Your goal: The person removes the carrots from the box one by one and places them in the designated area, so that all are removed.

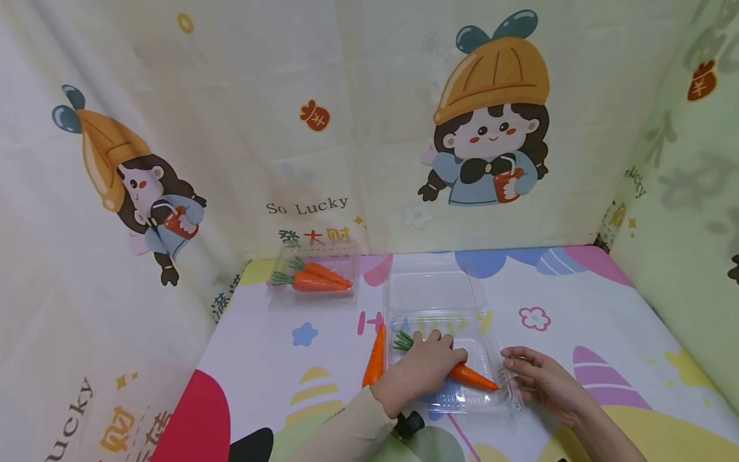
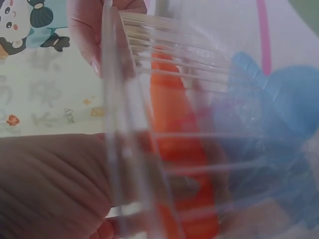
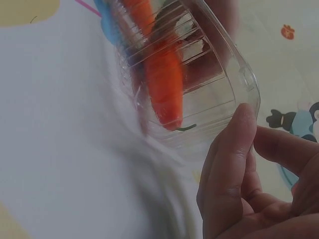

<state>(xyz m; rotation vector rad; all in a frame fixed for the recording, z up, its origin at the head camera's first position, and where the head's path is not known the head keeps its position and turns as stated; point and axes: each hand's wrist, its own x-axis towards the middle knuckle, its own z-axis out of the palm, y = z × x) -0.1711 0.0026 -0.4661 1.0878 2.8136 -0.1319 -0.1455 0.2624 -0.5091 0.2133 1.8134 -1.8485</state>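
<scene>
In the head view, my left hand (image 1: 424,364) grips an orange toy carrot (image 1: 473,376) with green leaves, inside the tray of a clear plastic clamshell box (image 1: 480,343). Its lid (image 1: 435,290) lies folded back, away from me. My right hand (image 1: 547,384) pinches the box's right rim between thumb and fingers, as the right wrist view shows at the rim (image 3: 247,82). Through the clear wall in the left wrist view, the carrot (image 2: 169,107) appears with left-hand fingers against it. Another carrot (image 1: 376,356) lies just left of the box, partly hidden by my left forearm.
Toward the back left stands another clear box (image 1: 345,252) with two carrots (image 1: 321,282) in it. A patterned cloth (image 1: 323,321) covers the table. Printed curtains (image 1: 369,128) hang behind and at both sides. A black round object (image 1: 410,425) sits by my left wrist.
</scene>
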